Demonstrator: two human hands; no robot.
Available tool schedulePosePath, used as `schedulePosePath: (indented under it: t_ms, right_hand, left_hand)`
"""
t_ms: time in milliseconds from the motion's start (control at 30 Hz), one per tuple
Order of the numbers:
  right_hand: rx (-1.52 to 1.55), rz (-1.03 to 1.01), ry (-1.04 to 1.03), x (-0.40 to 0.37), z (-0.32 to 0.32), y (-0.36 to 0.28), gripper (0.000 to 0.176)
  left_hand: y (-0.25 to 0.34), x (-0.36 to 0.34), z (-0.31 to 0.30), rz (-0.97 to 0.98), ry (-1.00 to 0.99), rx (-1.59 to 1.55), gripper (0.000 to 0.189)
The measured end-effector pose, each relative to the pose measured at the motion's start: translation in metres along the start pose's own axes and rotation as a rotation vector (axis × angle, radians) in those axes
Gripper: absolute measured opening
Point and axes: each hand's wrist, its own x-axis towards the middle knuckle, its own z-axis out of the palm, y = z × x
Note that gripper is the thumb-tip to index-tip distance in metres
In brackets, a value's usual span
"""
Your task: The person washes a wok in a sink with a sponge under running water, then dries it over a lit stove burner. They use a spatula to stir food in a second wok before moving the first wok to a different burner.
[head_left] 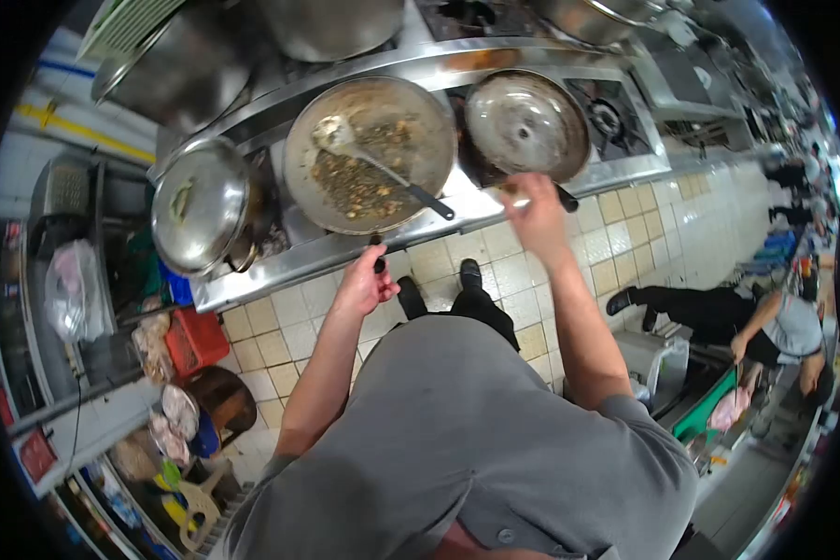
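While the left hand [366,285] has its thumb and fingers curled about the black handle [378,265] of the wide pan [301,154], the right hand [535,219] is at the near edge of the second pan [574,112], next to that pan's dark grip [567,199]; whether its fingers pinch anything, I cannot tell. The wide pan sits on the stove [639,168] in front of the person, holding a dark, crumbly mix [355,187], with a ladle [334,133] lying across it and its shaft poking over the near rim. To steady the wide pan well, I would grip firmly and level, and mind that jutting shaft, which a sleeve or wrist could catch. To the left stands a lidded pot [201,201]; away to the right, a co-worker [793,322] bends over a green board [705,406]. The right palm is turned from view, the inside of the left grip is partly hidden, glare blurs what lies in the second pan, and the big pots [187,75] behind are cut off by the top edge.
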Motion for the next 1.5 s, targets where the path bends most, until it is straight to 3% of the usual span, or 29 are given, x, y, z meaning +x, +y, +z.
schedulePosePath:
  t_ms: [33, 133, 200, 300, 333, 400, 433, 500, 633, 700, 800, 1000, 1200, 1400, 1500]
  right_hand:
    - [0.171, -0.168, -0.063, 0.004, 0.014, -0.025, 0.051]
    - [0.015, -0.104, -0.254, 0.01, 0.061, -0.09, 0.045]
    - [-0.091, 0.037, -0.588, 0.027, 0.099, -0.094, 0.043]
    - [-0.087, 0.059, -0.645, 0.044, 0.05, -0.107, 0.036]
    - [-0.116, 0.015, -0.622, 0.05, 0.035, -0.106, 0.034]
    - [-0.144, -0.039, -0.61, 0.059, 0.028, -0.086, 0.032]
    - [-0.161, -0.128, -0.639, 0.064, 0.034, -0.069, 0.032]
    - [-0.179, -0.223, -0.668, 0.069, 0.033, -0.061, 0.032]
    - [-0.268, -0.12, -0.543, 0.057, -0.036, -0.11, 0.032]
    - [-0.351, -0.248, -0.418, 0.043, -0.069, -0.129, 0.037]
    - [-0.446, -0.292, -0.451, 0.032, -0.097, -0.128, 0.043]
    - [-0.628, -0.347, -0.408, 0.012, -0.052, -0.115, 0.046]
    - [-0.54, -0.268, -0.429, 0.045, -0.003, -0.134, 0.048]
    - [-0.512, -0.253, -0.561, 0.044, -0.022, -0.134, 0.041]
    - [-0.467, -0.284, -0.516, 0.038, -0.049, -0.125, 0.037]
  left_hand:
    - [0.004, -0.002, 0.0, 0.015, 0.019, 0.038, 0.037]
    - [0.009, -0.008, 0.002, 0.057, 0.112, 0.063, 0.038]
    - [0.012, -0.016, 0.002, 0.101, 0.195, 0.11, 0.041]
    - [0.014, -0.025, 0.0, 0.181, 0.309, 0.25, 0.049]
    - [0.009, -0.019, -0.005, 0.177, 0.317, 0.228, 0.049]
    - [-0.004, -0.003, -0.016, 0.587, 0.599, 0.767, 0.052]
    - [-0.001, -0.014, -0.007, 0.585, 0.608, 0.756, 0.052]
    - [0.011, -0.046, 0.02, 0.72, 0.7, 1.03, 0.051]
    - [0.014, -0.036, 0.011, 0.64, 0.633, 1.119, 0.039]
    - [0.015, -0.036, 0.01, 0.654, 0.637, 1.129, 0.037]
    - [0.016, -0.038, 0.01, 0.683, 0.623, 1.14, 0.034]
    - [0.019, -0.038, 0.009, 0.705, 0.579, 1.134, 0.033]
    - [0.014, -0.031, 0.006, 0.751, 0.589, 1.155, 0.034]
    - [0.015, -0.032, 0.006, 0.724, 0.589, 1.151, 0.034]
    - [0.016, -0.035, 0.008, 0.717, 0.593, 1.147, 0.035]
